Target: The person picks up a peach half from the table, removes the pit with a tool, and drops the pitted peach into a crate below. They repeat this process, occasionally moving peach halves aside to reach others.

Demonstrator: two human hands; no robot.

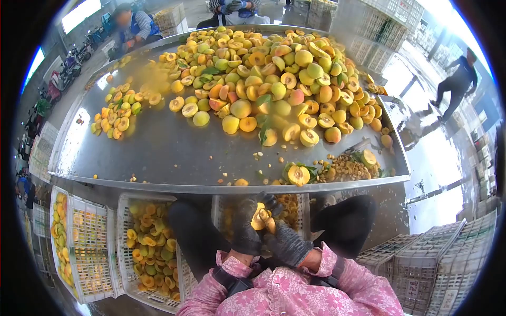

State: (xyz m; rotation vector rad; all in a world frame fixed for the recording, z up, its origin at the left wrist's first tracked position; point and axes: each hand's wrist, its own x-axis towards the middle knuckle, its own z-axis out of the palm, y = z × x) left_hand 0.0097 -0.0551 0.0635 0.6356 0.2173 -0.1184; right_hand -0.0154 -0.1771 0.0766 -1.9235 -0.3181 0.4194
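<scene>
Close in front of my body, over a crate between my knees, my two gloved hands are together. A cut, broken-open yellow peach (262, 217) shows between them. My left hand (246, 227), in a dark glove, is closed round the peach from the left. From the lower right my right hand (290, 245), in a grey glove, closes against the same fruit. Some of its fingers are hidden, and I cannot make out whether it also holds a tool. Just ahead, on the metal table (174, 158), lies a heap of whole and halved peaches (253, 79).
A pile of peach stones (350, 167) lies near the table's front edge (226, 188). Left of my knees stands a crate of peach halves (120, 226). Stacked crates (421, 258) stand at right. Co-workers (139, 26) sit across the table; another person (457, 84) walks at right.
</scene>
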